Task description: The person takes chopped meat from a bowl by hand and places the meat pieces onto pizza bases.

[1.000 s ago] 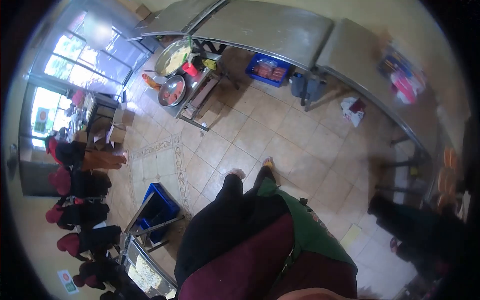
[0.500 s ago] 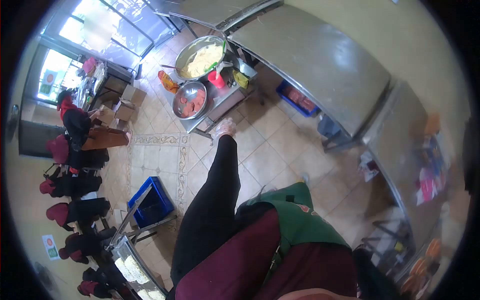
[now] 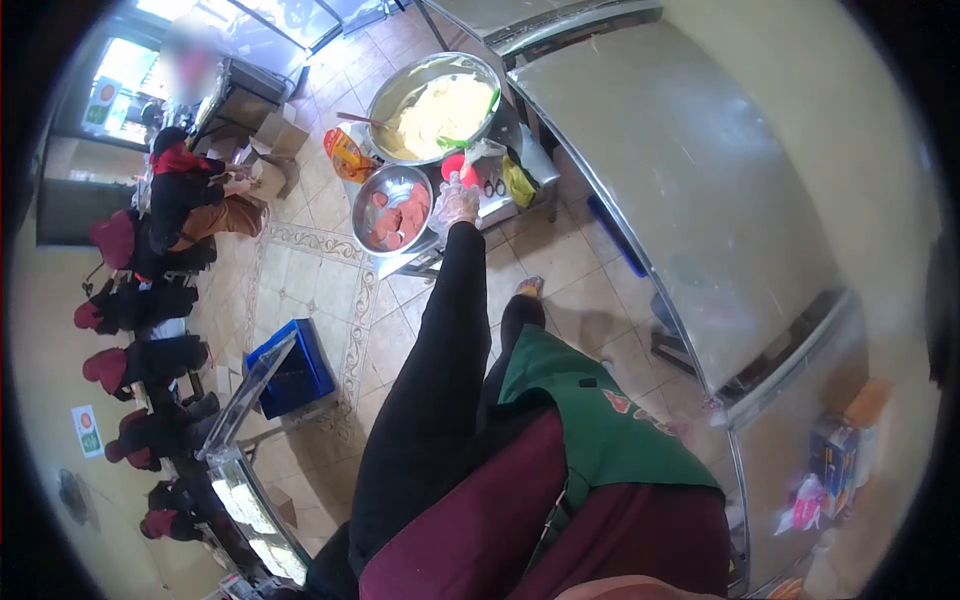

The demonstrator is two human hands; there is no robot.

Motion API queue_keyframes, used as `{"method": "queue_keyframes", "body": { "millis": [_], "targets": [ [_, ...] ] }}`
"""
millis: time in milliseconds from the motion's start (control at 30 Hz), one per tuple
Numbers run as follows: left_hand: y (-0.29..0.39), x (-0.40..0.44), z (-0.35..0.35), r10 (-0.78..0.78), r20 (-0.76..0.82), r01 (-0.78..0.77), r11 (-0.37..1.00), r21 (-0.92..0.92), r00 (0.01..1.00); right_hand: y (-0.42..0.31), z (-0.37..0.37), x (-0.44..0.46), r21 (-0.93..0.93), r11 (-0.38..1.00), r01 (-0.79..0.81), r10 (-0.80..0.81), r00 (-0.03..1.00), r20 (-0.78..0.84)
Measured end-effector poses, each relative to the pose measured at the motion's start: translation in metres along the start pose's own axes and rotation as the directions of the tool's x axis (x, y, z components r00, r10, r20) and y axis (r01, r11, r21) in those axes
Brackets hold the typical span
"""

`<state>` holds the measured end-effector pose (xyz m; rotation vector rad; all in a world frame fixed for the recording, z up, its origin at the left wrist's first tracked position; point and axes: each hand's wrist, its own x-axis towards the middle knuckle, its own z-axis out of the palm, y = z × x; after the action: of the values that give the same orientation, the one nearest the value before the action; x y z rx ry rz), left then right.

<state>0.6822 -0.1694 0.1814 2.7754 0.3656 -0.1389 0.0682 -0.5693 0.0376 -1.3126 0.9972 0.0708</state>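
My left hand (image 3: 456, 205), in a clear plastic glove, reaches out to the near side of a small metal table (image 3: 497, 205). Its fingers look stretched out and overlap the lower part of a red cup (image 3: 459, 166); whether they touch it I cannot tell. Left of the hand, a steel bowl (image 3: 359, 216) holds several reddish-pink patties (image 3: 410, 212). Behind the cup stands a large steel basin (image 3: 378, 96) of pale, creamy mixture (image 3: 440, 115), with a green-handled tool (image 3: 455, 142) at its rim. Scissors (image 3: 494, 187) lie right of the cup. My right hand is out of view.
A yellow-orange packet (image 3: 346, 155) and a yellow cloth-like item (image 3: 519, 182) flank the bowls. Long steel counters (image 3: 640, 170) run along the right. A blue crate (image 3: 318, 360) stands at left. Several people, one with a black sleeve (image 3: 190, 190), work along the left wall.
My left hand has moved from beside the table's near edge up to the red cup. The view has shifted closer to the table, and a foot now shows below me.
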Motion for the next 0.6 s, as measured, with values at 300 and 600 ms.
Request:
{"method": "queue_keyframes", "body": {
  "millis": [300,600],
  "targets": [
    [-0.031,0.113,0.058,0.114,-0.016,-0.115,0.985,-0.127,0.993,-0.042,0.133,0.054,-0.155,0.949,-0.273,0.279,0.96,0.019],
    [-0.055,0.118,0.045,0.224,-0.013,-0.224,0.963,-0.149,0.974,-0.046,0.176,0.06,-0.183,0.874,-0.45,0.458,0.889,-0.001]
  ]
}}
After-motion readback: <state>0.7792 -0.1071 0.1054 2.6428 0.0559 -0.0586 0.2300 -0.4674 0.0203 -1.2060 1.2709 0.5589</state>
